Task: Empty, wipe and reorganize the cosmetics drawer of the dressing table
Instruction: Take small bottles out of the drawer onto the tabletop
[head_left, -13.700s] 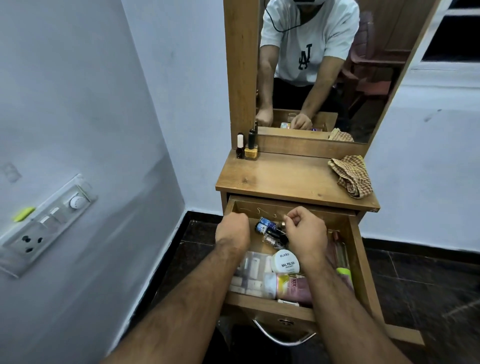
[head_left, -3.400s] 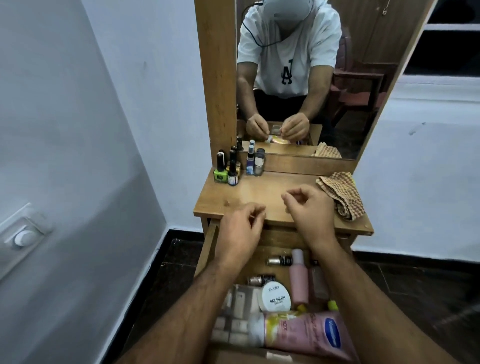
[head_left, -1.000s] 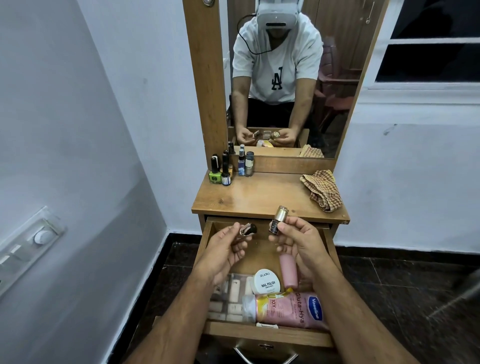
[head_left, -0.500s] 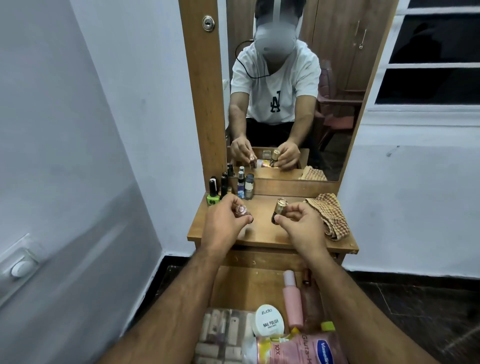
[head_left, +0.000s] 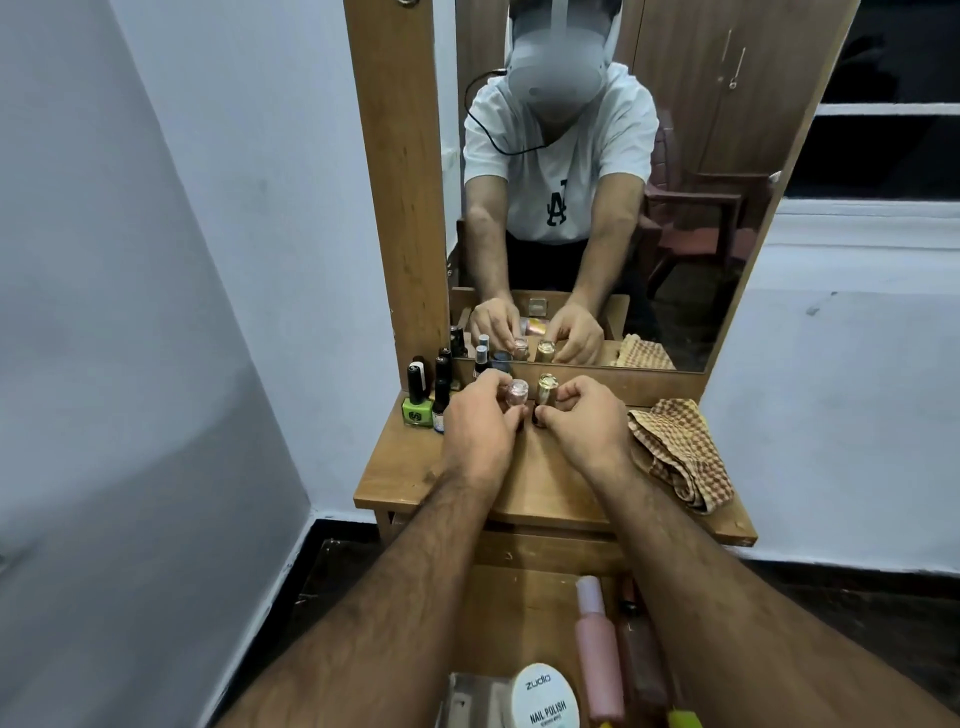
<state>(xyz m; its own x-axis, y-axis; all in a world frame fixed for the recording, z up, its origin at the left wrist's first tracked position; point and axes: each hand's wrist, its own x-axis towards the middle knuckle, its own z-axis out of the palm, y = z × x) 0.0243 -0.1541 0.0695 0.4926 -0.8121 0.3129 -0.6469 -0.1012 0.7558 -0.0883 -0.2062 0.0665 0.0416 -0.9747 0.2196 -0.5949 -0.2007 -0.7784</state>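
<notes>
**Setting two small bottles upright on the tabletop, emptying step**

You hold the pink-capped bottle (head_left: 517, 392) and the gold-capped bottle (head_left: 546, 391) side by side, upright, at the back of the dressing table top (head_left: 545, 499), just in front of the mirror (head_left: 597, 208). Seat each base flat before you let go; both look narrow and tall, so probably easy to tip. Keep them close to the row of nail polish bottles (head_left: 431, 395) at the left, without knocking it, and release one at a time.

Left hand (head_left: 480, 431): fingers curled round the pink-capped bottle, pinching it. Right hand (head_left: 584, 423): fingers and thumb narrowly closed on the lower part of the gold-capped bottle.

The drawer (head_left: 519, 613) below stands pulled out and not yet empty: a pink bottle (head_left: 597, 644) and a white nail polish remover jar (head_left: 545, 699) lie in it. The checked cloth (head_left: 680, 452) waits at the right of the tabletop, apart from both hands.
</notes>
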